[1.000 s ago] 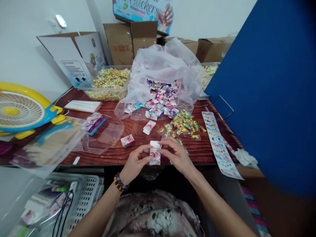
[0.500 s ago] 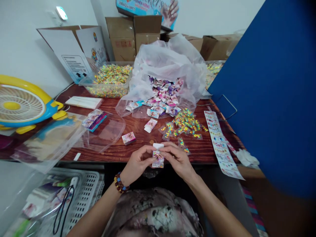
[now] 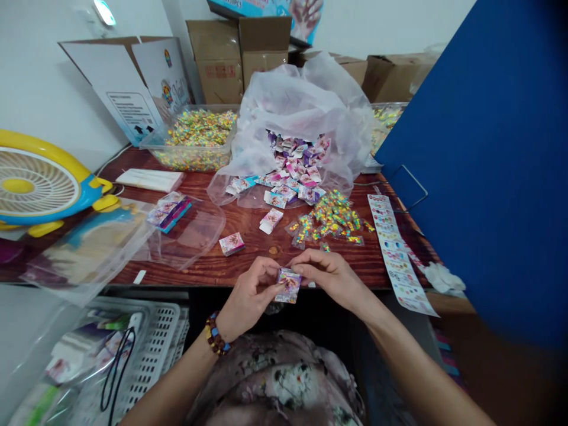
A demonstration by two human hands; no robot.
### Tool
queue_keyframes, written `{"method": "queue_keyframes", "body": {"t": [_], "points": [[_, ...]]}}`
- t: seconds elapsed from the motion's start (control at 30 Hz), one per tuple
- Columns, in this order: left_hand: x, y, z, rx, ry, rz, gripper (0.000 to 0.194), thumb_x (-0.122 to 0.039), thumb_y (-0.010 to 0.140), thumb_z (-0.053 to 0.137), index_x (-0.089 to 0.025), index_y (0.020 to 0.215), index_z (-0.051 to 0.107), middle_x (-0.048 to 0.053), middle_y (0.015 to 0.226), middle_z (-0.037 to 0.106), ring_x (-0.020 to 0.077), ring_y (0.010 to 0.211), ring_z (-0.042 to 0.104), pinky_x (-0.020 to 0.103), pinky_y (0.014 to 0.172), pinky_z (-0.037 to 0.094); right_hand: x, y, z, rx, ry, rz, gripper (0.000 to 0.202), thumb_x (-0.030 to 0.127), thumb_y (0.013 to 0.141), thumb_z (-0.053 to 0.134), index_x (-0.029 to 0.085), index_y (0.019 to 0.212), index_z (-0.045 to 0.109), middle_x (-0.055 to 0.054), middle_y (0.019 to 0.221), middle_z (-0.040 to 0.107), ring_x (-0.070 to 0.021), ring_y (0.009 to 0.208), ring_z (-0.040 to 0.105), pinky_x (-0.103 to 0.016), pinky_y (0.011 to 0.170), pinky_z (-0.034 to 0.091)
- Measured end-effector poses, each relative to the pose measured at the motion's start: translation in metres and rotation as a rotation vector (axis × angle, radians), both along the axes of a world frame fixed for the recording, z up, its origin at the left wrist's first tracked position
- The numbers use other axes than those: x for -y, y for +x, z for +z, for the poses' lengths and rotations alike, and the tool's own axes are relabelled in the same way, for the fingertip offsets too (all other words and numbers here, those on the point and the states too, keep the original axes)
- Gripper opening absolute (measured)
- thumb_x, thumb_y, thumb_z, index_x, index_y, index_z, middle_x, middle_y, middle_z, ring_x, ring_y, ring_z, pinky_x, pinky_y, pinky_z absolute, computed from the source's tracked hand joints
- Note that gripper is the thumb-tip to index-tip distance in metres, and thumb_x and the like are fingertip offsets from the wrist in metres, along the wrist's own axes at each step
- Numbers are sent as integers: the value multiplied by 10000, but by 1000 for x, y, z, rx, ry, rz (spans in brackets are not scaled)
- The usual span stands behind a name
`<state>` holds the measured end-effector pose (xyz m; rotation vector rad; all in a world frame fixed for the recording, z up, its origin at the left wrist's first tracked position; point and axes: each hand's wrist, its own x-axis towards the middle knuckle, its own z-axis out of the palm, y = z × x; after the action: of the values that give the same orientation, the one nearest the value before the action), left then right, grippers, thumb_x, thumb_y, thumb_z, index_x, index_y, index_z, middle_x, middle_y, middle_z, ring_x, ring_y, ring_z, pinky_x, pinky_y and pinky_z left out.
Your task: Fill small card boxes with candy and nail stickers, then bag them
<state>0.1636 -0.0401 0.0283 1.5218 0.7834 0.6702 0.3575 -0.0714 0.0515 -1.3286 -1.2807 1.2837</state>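
A small printed box (image 3: 288, 286) is held just off the table's front edge. My left hand (image 3: 251, 293) pinches its left side, thumb across the printed face. The fingers of my right hand (image 3: 331, 277) close on its top right corner, where no raised white flap shows. Beyond my hands lie a closed-looking pink and white box (image 3: 231, 243) and another box with an open flap (image 3: 271, 220). Small clear packets of coloured pieces (image 3: 335, 216) are heaped right of them. Many more small boxes (image 3: 295, 165) spill from a translucent plastic bag (image 3: 306, 97).
A clear tub (image 3: 197, 139) of packets and cardboard boxes (image 3: 217, 65) stand at the back. On the left are a yellow and blue fan (image 3: 39, 183), clear bags (image 3: 97, 242) and a white basket (image 3: 155, 337). A sticker strip (image 3: 394, 254) lies beside a blue panel (image 3: 479, 177) at right.
The white flap that stood up from the held box is no longer seen. The box and my right hand have shifted slightly right. The view has tilted a little.
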Motion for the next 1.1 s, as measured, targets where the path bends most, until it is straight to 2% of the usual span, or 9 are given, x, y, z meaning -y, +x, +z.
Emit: {"method": "queue_keyframes", "body": {"t": [0.17, 0.37, 0.57, 0.67, 0.77, 0.87, 0.93, 1.1], "points": [[1, -1, -1, 1, -28, -18, 233, -249, 851, 616, -210, 1034, 477, 7, 908, 628, 136, 802, 615, 251, 725, 483, 2, -1, 3, -25, -99, -6, 155, 306, 731, 660, 201, 822, 730, 5, 739, 676, -123, 653, 617, -231, 601, 529], [1, -2, -3, -3, -21, -31, 240, -236, 846, 623, -208, 1032, 475, 14, 923, 644, 143, 826, 624, 262, 744, 489, 4, -2, 2, 9, -87, -25, 122, 282, 726, 661, 201, 767, 742, 10, 704, 672, -116, 618, 614, -205, 548, 537], [1, -3, -6, 8, -39, -28, 245, -231, 844, 628, -208, 1049, 495, 9, 921, 643, 142, 832, 628, 262, 758, 491, 3, 1, -1, 165, 41, 46, 138, 247, 805, 616, 190, 802, 742, -10, 759, 685, -123, 635, 636, -200, 544, 541], [1, -2, -9, 30, -67, -8, 297, -242, 842, 633, -216, 1115, 521, 0, 908, 617, 130, 802, 619, 250, 736, 494, 7, 2, -2, 271, 198, 103, 175, 230, 859, 581, 210, 878, 754, -31, 863, 734, -157, 778, 686, -256, 710, 565], [2, -1, -11, 79, -132, 7, 330, -282, 841, 639, -214, 1154, 559, 7, 910, 610, 125, 780, 614, 234, 695, 501, 14, -1, -6, 321, 309, 74, 203, 227, 869, 586, 235, 993, 746, -47, 1024, 746, -201, 961, 688, -327, 873, 542], [3, 1, -12, 102, -190, 18, 325, -300, 834, 642, -198, 1138, 586, 21, 907, 627, 136, 786, 617, 229, 668, 512, 21, -5, -15, 347, 313, -52, 252, 219, 858, 610, 245, 1085, 717, -47, 1048, 742, -208, 951, 695, -337, 862, 551], [3, 2, -12, 104, -204, 24, 339, -298, 824, 650, -197, 1141, 586, 18, 896, 626, 130, 760, 613, 220, 640, 514, 24, -6, -20, 346, 322, -102, 238, 218, 856, 621, 244, 1070, 719, -44, 1004, 747, -200, 911, 700, -322, 830, 557], [2, 2, -10, 117, -231, -18, 308, -289, 808, 667, -192, 1092, 598, 11, 886, 623, 110, 713, 602, 198, 599, 507, 21, -1, -22, 292, 404, -39, 148, 238, 860, 634, 235, 949, 752, -55, 953, 740, -189, 896, 691, -309, 807, 549]]}}
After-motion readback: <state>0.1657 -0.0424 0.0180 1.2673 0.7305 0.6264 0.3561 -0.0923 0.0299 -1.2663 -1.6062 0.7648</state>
